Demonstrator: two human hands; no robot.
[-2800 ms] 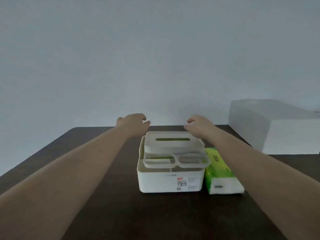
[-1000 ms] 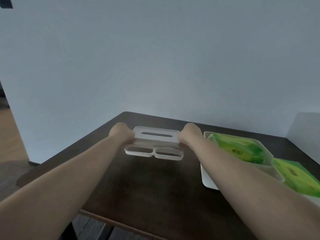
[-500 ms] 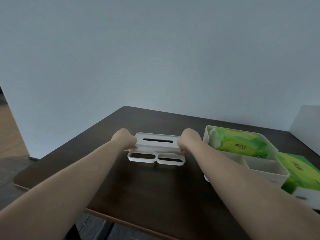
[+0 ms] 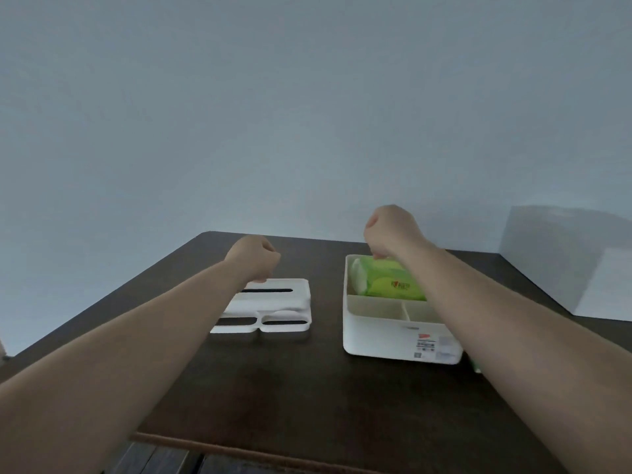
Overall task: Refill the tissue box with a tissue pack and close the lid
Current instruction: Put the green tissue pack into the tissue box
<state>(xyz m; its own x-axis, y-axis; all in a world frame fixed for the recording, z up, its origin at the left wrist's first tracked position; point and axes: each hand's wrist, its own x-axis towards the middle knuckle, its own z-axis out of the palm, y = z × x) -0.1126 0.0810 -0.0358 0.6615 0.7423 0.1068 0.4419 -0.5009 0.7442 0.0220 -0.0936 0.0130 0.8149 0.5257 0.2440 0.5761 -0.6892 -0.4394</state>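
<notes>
Both hands are seen curled: the left hand (image 4: 254, 256) is loosely fisted, empty, above the white lid (image 4: 273, 304) laid flat on the dark table (image 4: 307, 388); the right hand (image 4: 393, 230) is closed at the green tissue pack (image 4: 390, 283) inside the open tissue box (image 4: 393, 340), whether gripping cannot be told.

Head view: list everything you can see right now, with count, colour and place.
Tissue box: one, white, open, right of centre on the table.
Tissue pack: one, green, inside the box's rear compartment.
Lid: one, white, slotted, flat on the table left of the box.
Second green item: one, only a sliver showing right of the box, behind the right forearm; cannot tell what it is.
Table: one, dark brown.
Block: one, pale grey, far right.
Left hand: one, curled, above the lid's rear edge.
Right hand: one, curled, at the pack's top.
</notes>
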